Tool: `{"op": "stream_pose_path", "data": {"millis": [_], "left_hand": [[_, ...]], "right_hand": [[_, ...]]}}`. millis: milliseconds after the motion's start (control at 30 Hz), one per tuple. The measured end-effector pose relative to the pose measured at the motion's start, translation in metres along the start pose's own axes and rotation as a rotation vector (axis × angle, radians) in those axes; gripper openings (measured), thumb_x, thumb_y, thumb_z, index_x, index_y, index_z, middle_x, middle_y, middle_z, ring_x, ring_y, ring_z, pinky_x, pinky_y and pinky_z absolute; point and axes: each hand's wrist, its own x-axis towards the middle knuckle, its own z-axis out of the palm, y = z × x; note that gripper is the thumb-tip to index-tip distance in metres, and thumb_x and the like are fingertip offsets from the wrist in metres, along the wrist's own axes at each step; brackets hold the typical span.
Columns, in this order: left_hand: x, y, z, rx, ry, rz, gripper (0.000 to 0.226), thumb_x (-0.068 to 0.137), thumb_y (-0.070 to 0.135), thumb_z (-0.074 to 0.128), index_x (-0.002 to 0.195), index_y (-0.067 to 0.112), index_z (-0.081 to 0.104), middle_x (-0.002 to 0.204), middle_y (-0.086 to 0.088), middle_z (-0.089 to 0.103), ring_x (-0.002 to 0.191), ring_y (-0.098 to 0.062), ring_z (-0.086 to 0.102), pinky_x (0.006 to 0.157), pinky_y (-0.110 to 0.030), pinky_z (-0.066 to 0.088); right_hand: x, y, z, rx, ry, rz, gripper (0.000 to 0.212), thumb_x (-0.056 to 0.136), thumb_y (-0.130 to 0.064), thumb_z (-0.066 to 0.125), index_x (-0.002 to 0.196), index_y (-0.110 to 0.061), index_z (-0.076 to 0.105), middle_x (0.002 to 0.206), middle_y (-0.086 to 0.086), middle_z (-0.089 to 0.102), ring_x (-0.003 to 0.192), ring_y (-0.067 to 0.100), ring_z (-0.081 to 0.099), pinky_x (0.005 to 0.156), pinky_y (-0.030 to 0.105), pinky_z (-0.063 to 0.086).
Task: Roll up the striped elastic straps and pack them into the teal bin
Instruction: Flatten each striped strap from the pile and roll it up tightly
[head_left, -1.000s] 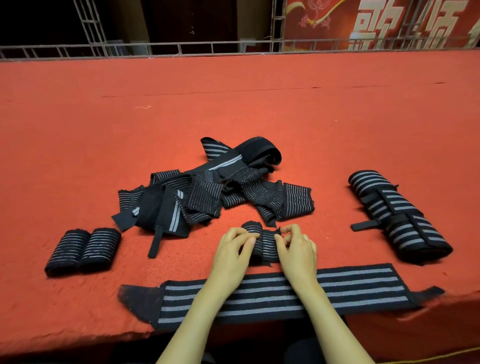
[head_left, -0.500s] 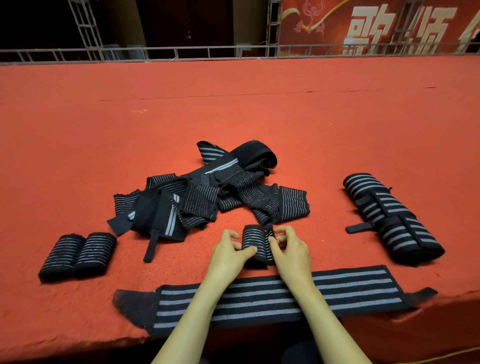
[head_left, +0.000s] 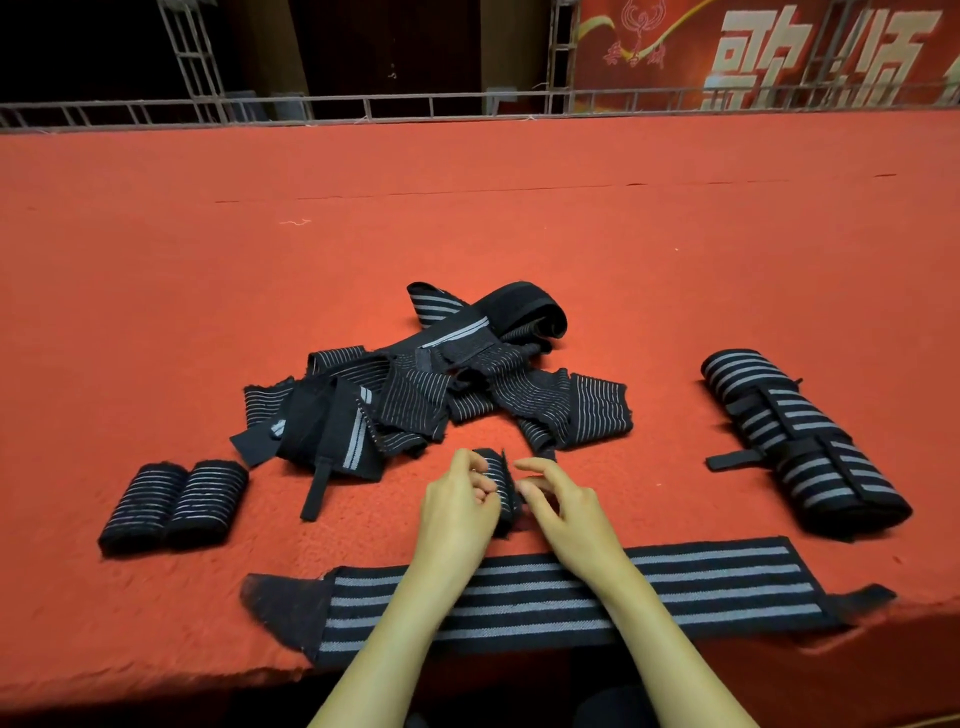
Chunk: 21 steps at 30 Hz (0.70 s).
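The left hand (head_left: 457, 512) grips a small rolled strap (head_left: 500, 472) on the red carpet (head_left: 467, 234); the right hand (head_left: 569, 512) curls just beside it; whether it pinches the strap, I cannot tell.

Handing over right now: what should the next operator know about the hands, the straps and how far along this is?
Left hand grips a small roll. Right hand is beside it with fingers curled; contact unclear.
Done: two small rolls lie on the left, two big rolls on the right.
Left: the loose pile behind the hands and the flat wide strap at the near edge need rolling.
Teal bin is not in view; no roll is seen packed.
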Motion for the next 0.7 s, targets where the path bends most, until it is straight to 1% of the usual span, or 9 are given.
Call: {"op": "stream_pose_path", "data": {"millis": [67,133,167,300,367,433,567,633,700], "left_hand": [[0.0,0.0,0.007,-0.062,-0.018,-0.01,0.03,0.077,0.0,0.067,0.095,0.021,0.054,0.089,0.003,0.065,0.065,-0.004,0.057,0.073,-0.021,0.051],[0.005,-0.006,0.007,-0.119,0.015,-0.049,0.031,0.074,0.001,0.072,0.091,0.02,0.054,0.095,-0.003,0.064,0.066,-0.005,0.059,0.066,-0.011,0.045],[0.008,-0.009,0.003,-0.155,0.012,-0.097,0.029,0.074,0.003,0.073,0.09,0.019,0.055,0.096,-0.005,0.065,0.067,-0.007,0.061,0.065,-0.011,0.044],[0.015,-0.022,-0.01,-0.149,-0.073,-0.24,0.034,0.073,0.017,0.079,0.099,0.014,0.058,0.097,-0.004,0.064,0.083,-0.015,0.059,0.075,-0.029,0.048],[0.014,-0.026,-0.01,-0.139,-0.102,-0.293,0.042,0.07,0.028,0.081,0.101,0.014,0.056,0.097,0.0,0.061,0.089,-0.015,0.058,0.079,-0.03,0.048],[0.014,-0.026,-0.006,-0.173,-0.104,-0.313,0.044,0.07,0.03,0.081,0.102,0.013,0.056,0.094,-0.001,0.064,0.085,-0.016,0.061,0.077,-0.03,0.049],[0.006,-0.013,0.011,-0.056,0.019,-0.083,0.037,0.07,0.03,0.078,0.099,0.021,0.056,0.096,0.004,0.06,0.089,-0.014,0.057,0.079,-0.027,0.044],[0.0,-0.009,0.02,-0.135,0.027,0.033,0.031,0.076,0.029,0.075,0.104,0.02,0.062,0.102,0.006,0.058,0.092,-0.01,0.057,0.085,-0.027,0.046],[-0.002,-0.009,0.023,-0.294,-0.019,0.052,0.015,0.087,0.02,0.064,0.102,0.021,0.067,0.104,0.007,0.062,0.095,-0.007,0.06,0.088,-0.029,0.049]], "right_hand": [[0.001,0.003,0.002,-0.04,0.0,0.0,0.022,0.096,-0.022,0.055,0.116,-0.03,0.06,0.109,-0.011,0.068,0.103,-0.001,0.061,0.094,0.026,0.048],[0.001,0.005,0.003,-0.057,-0.004,0.004,0.021,0.094,-0.025,0.055,0.114,-0.032,0.06,0.107,-0.012,0.067,0.103,0.0,0.06,0.094,0.031,0.048],[0.001,0.005,0.003,-0.05,-0.001,0.007,0.021,0.094,-0.027,0.056,0.114,-0.033,0.059,0.105,-0.013,0.067,0.102,0.0,0.06,0.093,0.032,0.048],[-0.002,0.004,-0.001,-0.013,-0.005,-0.004,0.026,0.091,-0.031,0.062,0.116,-0.035,0.057,0.1,-0.017,0.069,0.103,-0.002,0.06,0.094,0.025,0.046],[-0.004,0.002,0.0,-0.014,-0.009,-0.033,0.027,0.09,-0.031,0.063,0.115,-0.039,0.056,0.102,-0.018,0.068,0.103,-0.005,0.059,0.094,0.021,0.044],[-0.004,0.001,0.001,-0.013,0.007,-0.055,0.023,0.091,-0.029,0.061,0.114,-0.036,0.061,0.103,-0.016,0.066,0.102,-0.004,0.058,0.092,0.019,0.043],[-0.002,0.003,-0.001,0.002,0.079,0.006,0.016,0.096,-0.029,0.054,0.105,-0.024,0.067,0.097,-0.012,0.065,0.095,0.005,0.06,0.089,0.022,0.044],[-0.001,0.004,-0.001,0.032,0.107,0.083,0.02,0.097,-0.034,0.051,0.102,-0.024,0.068,0.099,-0.004,0.066,0.095,0.006,0.059,0.086,0.02,0.04],[0.001,0.004,-0.004,0.036,0.147,0.133,0.027,0.096,-0.041,0.049,0.101,-0.025,0.07,0.098,-0.002,0.066,0.1,0.009,0.054,0.084,0.02,0.035]]}}
